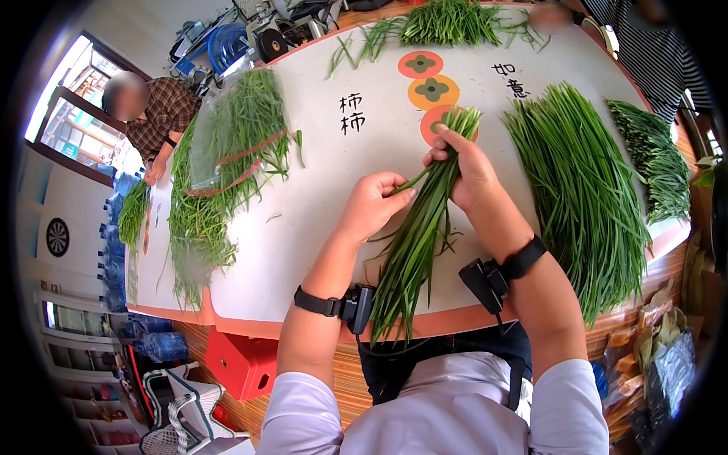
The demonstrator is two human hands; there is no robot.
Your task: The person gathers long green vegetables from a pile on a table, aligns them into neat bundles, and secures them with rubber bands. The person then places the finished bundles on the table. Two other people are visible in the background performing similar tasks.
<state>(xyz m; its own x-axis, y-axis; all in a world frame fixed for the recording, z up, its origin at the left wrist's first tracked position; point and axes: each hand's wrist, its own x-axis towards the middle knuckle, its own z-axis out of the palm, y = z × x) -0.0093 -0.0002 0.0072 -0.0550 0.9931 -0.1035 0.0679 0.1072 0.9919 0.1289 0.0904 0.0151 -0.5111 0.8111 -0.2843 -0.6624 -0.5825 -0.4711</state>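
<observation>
My right hand grips a bunch of garlic chives close to its pale cut ends. The long green leaves hang down towards me, past the table's front edge. Thumb and fingers of my left hand pinch a thin chive leaf at the bunch's left side. Under both hands lies a white table with persimmon pictures and writing on it. A large, neatly aligned pile of chives is to the right of my right hand.
Loose chives and a clear plastic bag of chives cover the table's left. Other piles lie at the far edge and far right. One person handles chives at left; another is at upper right. A red stool stands below.
</observation>
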